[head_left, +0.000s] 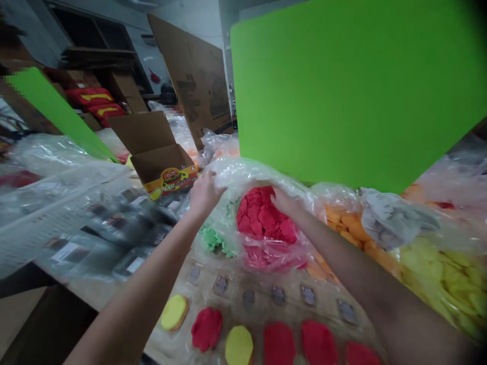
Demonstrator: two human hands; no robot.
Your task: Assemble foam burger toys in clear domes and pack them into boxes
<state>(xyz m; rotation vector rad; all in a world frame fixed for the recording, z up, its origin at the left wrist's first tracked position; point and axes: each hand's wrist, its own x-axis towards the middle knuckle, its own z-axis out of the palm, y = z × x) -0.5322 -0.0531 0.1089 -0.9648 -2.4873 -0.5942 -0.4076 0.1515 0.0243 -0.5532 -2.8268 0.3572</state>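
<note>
A clear plastic bag (262, 170) lies gathered up in front of me, with a heap of red flat, wavy-edged pieces (262, 215) showing through its mouth. My left hand (206, 192) is closed on the bag's left edge. On the right side of the heap, my right hand (286, 202) has bent fingers at the bag's edge, with the thumb against the red pieces; its far fingers are partly hidden. Green frilly pieces (216, 241) sit left of the heap. Nearer to me, a row of red pieces (206, 329) and yellow pieces (239, 344) lies on the table.
Small grey printed packets (277, 295) form a row on the table (198, 309). Bagged orange pieces (348, 223) and yellow pieces (445, 274) are at right. A large green board (342, 91) stands behind. Left are wrapped packs (102, 243) and an open carton (160, 152).
</note>
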